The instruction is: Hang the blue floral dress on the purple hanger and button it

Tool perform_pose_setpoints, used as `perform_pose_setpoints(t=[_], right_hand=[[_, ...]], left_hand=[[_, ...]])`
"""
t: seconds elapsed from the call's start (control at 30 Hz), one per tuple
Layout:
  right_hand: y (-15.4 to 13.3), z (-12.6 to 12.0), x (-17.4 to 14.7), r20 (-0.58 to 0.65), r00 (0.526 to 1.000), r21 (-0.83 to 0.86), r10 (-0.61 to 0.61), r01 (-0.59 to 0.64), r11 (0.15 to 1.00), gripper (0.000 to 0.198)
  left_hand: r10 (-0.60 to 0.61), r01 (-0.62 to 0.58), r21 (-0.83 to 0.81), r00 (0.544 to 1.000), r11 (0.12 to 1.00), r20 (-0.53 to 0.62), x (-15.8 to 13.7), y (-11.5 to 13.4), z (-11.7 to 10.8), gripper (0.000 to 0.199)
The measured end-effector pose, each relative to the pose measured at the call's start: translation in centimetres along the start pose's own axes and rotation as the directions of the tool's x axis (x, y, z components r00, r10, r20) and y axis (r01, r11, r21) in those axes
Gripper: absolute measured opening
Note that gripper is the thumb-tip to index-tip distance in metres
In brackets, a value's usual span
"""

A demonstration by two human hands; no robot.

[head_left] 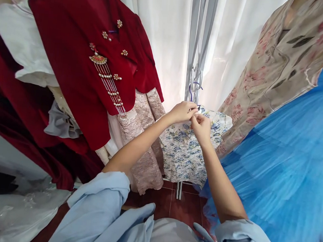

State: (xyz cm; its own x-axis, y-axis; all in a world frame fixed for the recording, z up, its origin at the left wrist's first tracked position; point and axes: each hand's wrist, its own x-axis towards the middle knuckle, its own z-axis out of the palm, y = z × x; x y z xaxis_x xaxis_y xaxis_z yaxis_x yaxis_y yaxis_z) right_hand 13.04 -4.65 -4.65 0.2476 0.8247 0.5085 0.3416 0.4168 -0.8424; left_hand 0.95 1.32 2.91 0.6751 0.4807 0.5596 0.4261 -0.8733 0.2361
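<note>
Fingers (198, 120) together at blue-flowered garment (185, 149)

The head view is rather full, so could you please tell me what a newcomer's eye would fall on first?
Probably the deep red jacket at the left, with its beaded tassel ornament, and the bright blue gown at the lower right. Between them, near the centre, the left hand and right hand come together at the top of a blue-flowered white garment.

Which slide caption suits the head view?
Left hand and right hand at the top of a white, blue-flowered fabric garment.
</note>
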Motion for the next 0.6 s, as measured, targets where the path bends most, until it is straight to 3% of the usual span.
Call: perform_pose_setpoints(t=[0.07, 0.17, 0.3, 0.37, 0.43, 0.5, 0.6], right_hand=[[2.6, 0.8, -1.5, -0.03, 0.992, -0.06, 0.124, -0.125, 0.99, 0.028], [7.4, 2.1, -7.0, -0.033, 0.936, -0.098, 0.35, -0.351, 0.931, 0.029], [12.6, 3.1, -16.1, 0.029, 0.885, -0.113, 0.464, -0.458, 0.882, 0.037], [14.2, 3.3, -19.1, 0.07, 0.87, -0.092, 0.489, -0.482, 0.871, 0.038], [15.3, 3.5, -20.4, 0.104, 0.863, -0.061, 0.495, -0.491, 0.869, 0.043], [16.0, 3.7, -20.5, 0.132, 0.861, -0.031, 0.492, -0.493, 0.87, 0.05], [16.7, 3.9, -19.8, 0.169, 0.863, 0.012, 0.476, -0.485, 0.875, 0.056]], left_hand=[[-0.015, 0.014, -0.011, 0.996, 1.0, -0.085, 0.2, 0.2, -0.2, 0.026], [-0.032, 0.027, -0.034, 0.988, 0.999, -0.149, 0.3, 0.2, -0.6, 0.027], [-0.006, -0.001, -0.07, 0.994, 0.998, -0.107, -0.2, -1.4, -0.8, 0.026], [-0.063, 0.033, -0.15, 0.978, 0.988, -0.2, -0.6, -3.5, -1.4, 0.029], [-0.228, 0.101, -0.328, 0.898, 0.939, -0.376, -1.4, -6.3, -2.8, 0.035], [-0.475, 0.143, -0.594, 0.755, 0.792, -0.452, -2.8, -9.6, -4.7, 0.038], [-0.786, 0.093, -0.914, 0.549, 0.395, -0.284, -6.3, -13.4, -6.4, 0.037]])
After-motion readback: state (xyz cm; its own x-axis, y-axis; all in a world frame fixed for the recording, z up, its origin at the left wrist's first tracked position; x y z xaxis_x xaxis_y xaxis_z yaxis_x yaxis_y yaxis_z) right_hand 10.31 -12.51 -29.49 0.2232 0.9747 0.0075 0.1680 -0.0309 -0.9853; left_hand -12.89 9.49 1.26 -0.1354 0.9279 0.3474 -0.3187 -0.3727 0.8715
